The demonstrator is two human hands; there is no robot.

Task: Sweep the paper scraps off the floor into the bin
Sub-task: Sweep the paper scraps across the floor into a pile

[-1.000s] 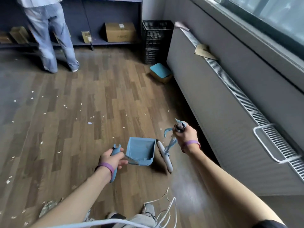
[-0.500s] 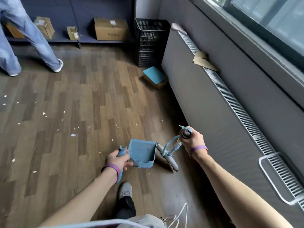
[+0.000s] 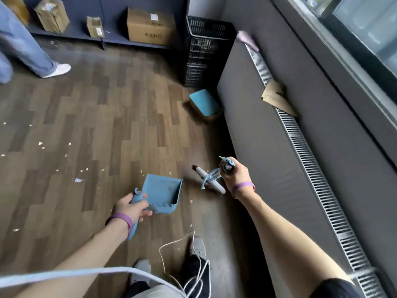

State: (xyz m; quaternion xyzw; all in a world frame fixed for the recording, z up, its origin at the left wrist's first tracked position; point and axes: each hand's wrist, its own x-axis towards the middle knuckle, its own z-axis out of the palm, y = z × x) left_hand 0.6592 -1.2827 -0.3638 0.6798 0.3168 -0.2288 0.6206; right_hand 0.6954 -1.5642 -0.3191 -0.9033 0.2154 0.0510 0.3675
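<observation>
- Our left hand [image 3: 131, 208] is curled round the handle of the blue dustpan [image 3: 162, 193], thumb on top, a purple band on the wrist.
- The dustpan is held low over the wooden floor [image 3: 103, 117], its open mouth pointing away from us; we cannot tell whether its front edge touches the boards.
- Our right hand [image 3: 235, 176] is closed in a fist round the top of the broom [image 3: 211, 182] handle, also with a purple band at the wrist.
- The broom's narrow white head lies down at the floor just right of the dustpan, close to the grey radiator casing [image 3: 268, 125].
- The paper scraps [image 3: 79, 180] are scattered on the floor, mostly to the left of the dustpan, with a few small bits near the broom head and by our feet.
- A small bin with a blue lid [image 3: 204, 102] stands on the floor against the casing, ahead of the broom and well apart from it; a black crate [image 3: 206, 52] stands behind it in the corner.
- Cardboard boxes [image 3: 150, 26] sit on a low shelf along the far wall, and another person's legs [image 3: 23, 44] show at the upper left.
- A folded brown paper [image 3: 277, 97] lies on the casing's grille.
- A white cord [image 3: 182, 244] loops over our shoes.
</observation>
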